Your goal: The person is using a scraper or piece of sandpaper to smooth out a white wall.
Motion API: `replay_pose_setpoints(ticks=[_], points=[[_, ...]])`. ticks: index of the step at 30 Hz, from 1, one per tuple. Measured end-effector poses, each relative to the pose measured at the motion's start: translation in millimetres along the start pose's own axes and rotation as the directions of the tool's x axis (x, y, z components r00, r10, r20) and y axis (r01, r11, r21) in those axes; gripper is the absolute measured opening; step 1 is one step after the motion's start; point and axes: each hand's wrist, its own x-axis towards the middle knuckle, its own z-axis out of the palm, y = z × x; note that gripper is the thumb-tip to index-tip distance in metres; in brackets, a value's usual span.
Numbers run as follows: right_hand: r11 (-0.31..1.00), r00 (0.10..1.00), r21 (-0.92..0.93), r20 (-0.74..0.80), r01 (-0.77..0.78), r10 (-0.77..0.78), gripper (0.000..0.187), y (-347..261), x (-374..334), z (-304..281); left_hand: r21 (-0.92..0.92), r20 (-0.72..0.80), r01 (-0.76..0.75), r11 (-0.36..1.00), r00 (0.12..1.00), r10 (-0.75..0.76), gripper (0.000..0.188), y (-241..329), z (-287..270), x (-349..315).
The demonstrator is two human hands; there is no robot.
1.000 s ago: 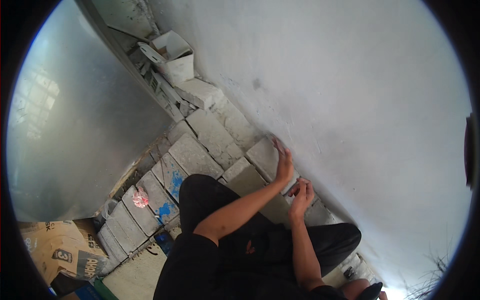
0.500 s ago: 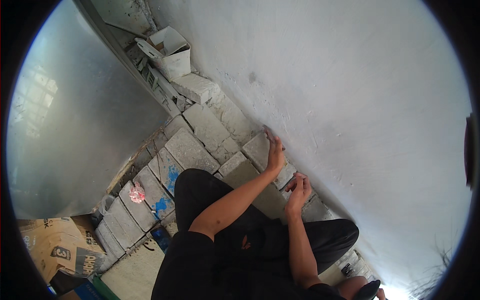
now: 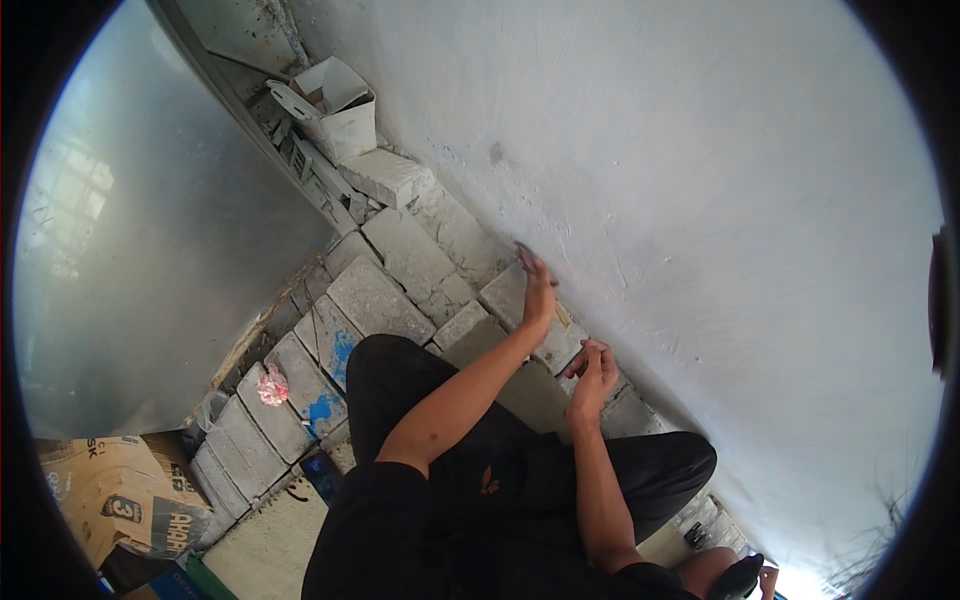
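Note:
I squat in dark trousers in front of a white plastered wall. My left hand reaches forward with its fingers stretched out, the fingertips against the foot of the wall, above a grey paving block. Nothing shows in that hand. My right hand hovers a little nearer to me, close to the wall, fingers curled toward the thumb. Whether it pinches something small is too fine to see. Grey blocks cover the ground beneath both hands.
A white open box stands in the far corner with a loose grey block beside it. A grey metal sheet closes the left side. A pink crumpled scrap, blue stains and a brown paper sack lie at lower left.
My left hand has slid farther along the foot of the wall, away from me, arm straighter. The right hand has stayed about where it was, fingers still curled.

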Motion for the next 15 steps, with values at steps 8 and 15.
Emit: replay_pose_setpoints(ticks=[8,15], points=[[0.999,0.999,-0.014,-0.013,0.041,-0.041,0.017,-5.6,-2.5,-18.8,-0.160,0.073,-0.164,0.973,0.981,0.178,0.068,42.6,21.0,-70.8],[0.991,0.991,-0.019,0.024,0.134,-0.134,0.017,10.0,2.9,-24.9,-0.001,-0.040,-0.131,0.991,0.991,0.131,0.029,84.6,-52.0,-74.4]])
